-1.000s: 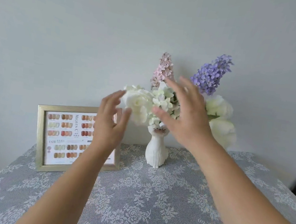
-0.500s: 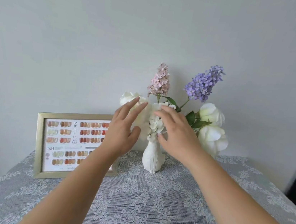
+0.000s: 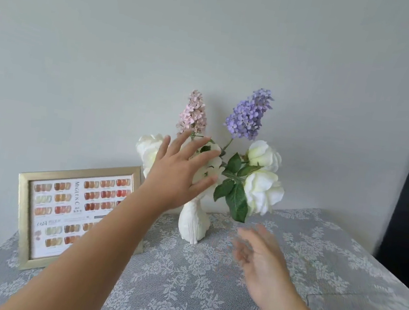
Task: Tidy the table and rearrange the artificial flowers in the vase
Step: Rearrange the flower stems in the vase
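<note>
A person's left hand [image 3: 175,174] reaches up against a bunch of artificial flowers standing in a white vase [image 3: 193,222] on a table covered with a grey lace tablecloth [image 3: 181,282]. The fingers [image 3: 204,158] are spread wide and straight, gripping nothing; their tips lie across the small cream blossoms [image 3: 213,165] at the centre of the bunch, though actual contact cannot be told. A white rose [image 3: 148,148] sits just behind the base of the fingers, partly hidden by the palm. A pink lilac spike [image 3: 193,113] rises directly above the fingertips, and a purple lilac spike [image 3: 249,114] stands up and to the right of them. Two more white roses [image 3: 263,174] with green leaves [image 3: 235,200] hang beyond the fingertips on the right. The vase stands upright below the heel of the left hand.

The right hand [image 3: 259,261] is held low over the cloth, well apart from the vase and below the leaves, blurred by motion; its fingers look loosely unfurled and hold nothing. A gold picture frame [image 3: 21,211] showing nail-colour samples leans behind the left forearm.
</note>
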Demonstrator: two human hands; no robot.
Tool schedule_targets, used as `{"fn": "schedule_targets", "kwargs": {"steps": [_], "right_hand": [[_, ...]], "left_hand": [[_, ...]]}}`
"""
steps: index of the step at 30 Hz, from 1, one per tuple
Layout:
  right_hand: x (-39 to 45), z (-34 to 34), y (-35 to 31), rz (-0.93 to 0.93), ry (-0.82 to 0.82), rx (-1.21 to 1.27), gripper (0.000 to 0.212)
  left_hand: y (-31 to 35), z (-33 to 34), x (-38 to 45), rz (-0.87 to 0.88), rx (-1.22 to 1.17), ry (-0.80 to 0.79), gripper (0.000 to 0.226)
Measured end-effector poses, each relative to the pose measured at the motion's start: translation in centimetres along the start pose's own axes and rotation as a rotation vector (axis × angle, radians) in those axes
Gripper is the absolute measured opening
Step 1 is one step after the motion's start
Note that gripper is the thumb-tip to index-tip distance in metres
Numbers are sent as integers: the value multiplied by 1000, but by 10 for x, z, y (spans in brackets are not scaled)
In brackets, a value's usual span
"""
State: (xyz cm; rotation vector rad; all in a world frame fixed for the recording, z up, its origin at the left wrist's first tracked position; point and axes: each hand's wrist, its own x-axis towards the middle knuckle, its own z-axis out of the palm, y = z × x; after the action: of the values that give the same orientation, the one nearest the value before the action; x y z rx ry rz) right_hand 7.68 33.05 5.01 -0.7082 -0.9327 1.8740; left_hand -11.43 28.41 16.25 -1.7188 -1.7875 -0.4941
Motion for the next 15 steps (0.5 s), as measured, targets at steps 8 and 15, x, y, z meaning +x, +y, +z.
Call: {"fn": "schedule_targets", "kwargs": {"steps": [8,15], "right_hand": [[33,14,-57,-457,-48,-327,96],[55,36,-93,-857,-24,-827,41]], "left_hand": [[-7,7,-19,14,71,-62,50],[-11,13,-31,-30,107,46,33]]}}
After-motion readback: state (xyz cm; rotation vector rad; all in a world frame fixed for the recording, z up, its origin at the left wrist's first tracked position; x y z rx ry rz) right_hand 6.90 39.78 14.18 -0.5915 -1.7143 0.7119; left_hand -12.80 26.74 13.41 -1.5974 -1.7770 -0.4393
